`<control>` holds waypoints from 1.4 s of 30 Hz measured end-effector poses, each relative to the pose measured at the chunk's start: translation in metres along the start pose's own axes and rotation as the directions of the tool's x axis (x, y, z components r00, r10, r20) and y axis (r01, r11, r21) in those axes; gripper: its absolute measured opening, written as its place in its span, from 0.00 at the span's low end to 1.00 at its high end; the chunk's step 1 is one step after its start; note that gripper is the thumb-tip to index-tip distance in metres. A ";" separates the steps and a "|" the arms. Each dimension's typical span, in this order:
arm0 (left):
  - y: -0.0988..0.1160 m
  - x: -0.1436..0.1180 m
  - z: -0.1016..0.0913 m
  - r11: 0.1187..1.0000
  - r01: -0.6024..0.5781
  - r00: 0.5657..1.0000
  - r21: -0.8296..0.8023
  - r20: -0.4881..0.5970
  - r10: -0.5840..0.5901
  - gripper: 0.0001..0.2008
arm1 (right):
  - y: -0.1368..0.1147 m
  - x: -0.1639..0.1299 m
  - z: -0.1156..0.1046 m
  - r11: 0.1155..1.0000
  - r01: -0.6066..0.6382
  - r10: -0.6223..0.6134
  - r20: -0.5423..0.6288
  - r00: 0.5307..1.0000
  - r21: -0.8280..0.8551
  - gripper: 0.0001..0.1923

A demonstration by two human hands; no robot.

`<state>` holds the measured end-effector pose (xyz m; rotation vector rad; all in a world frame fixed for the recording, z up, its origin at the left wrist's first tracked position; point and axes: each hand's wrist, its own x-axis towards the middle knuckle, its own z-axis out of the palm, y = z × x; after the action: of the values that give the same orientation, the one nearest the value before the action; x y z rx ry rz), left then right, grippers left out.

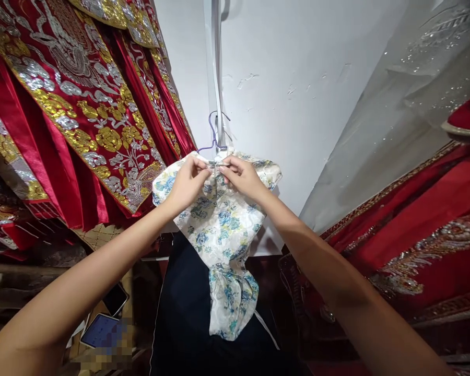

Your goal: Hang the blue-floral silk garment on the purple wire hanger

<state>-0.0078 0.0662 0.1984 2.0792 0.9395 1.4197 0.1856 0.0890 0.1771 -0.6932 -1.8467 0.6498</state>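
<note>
Red embroidered robes [82, 109] crowd left; white wall [297, 78] side open.

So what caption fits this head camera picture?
Both hands, left hand and right hand, pinch a floral dress's collar.

Bright even light, sharp centre, wide-angle bending at edges.

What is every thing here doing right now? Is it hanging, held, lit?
Floral dress: hanging on hanger, pinched at collar.
Hanger: hooked up by the wall.
Left hand: grip shut on collar.
Right hand: grip shut on collar.
Red robes: hanging.
Tablet: screen lit.
Phone: screen dark.
</note>
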 end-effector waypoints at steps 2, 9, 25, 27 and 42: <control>0.000 0.000 0.005 0.967 0.195 0.974 -0.167 0.146 -0.172 0.15 | -0.002 -0.006 -0.002 0.999 0.011 -0.010 0.007 1.000 -0.050 0.10; -0.003 0.009 0.011 0.975 0.167 0.984 -0.145 0.087 -0.156 0.17 | -0.019 -0.005 -0.013 0.909 0.081 -0.052 0.082 0.995 -0.409 0.12; -0.003 0.001 0.019 0.994 0.004 0.997 0.109 -0.075 0.004 0.12 | -0.030 0.004 -0.008 0.899 0.079 -0.069 0.040 0.997 -0.431 0.14; -0.004 0.002 0.022 0.987 0.016 0.996 0.160 -0.088 -0.002 0.13 | -0.030 0.004 -0.006 0.874 0.080 -0.103 -0.022 0.994 -0.480 0.13; -0.071 -0.037 0.035 0.958 0.282 0.959 0.054 -0.055 -0.279 0.15 | -0.038 0.009 -0.041 0.998 0.059 -0.060 -0.267 0.962 -0.011 0.20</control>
<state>-0.0045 0.0865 0.1138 1.8705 1.2561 1.3085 0.2152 0.0738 0.2235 -0.6894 -1.6121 0.4885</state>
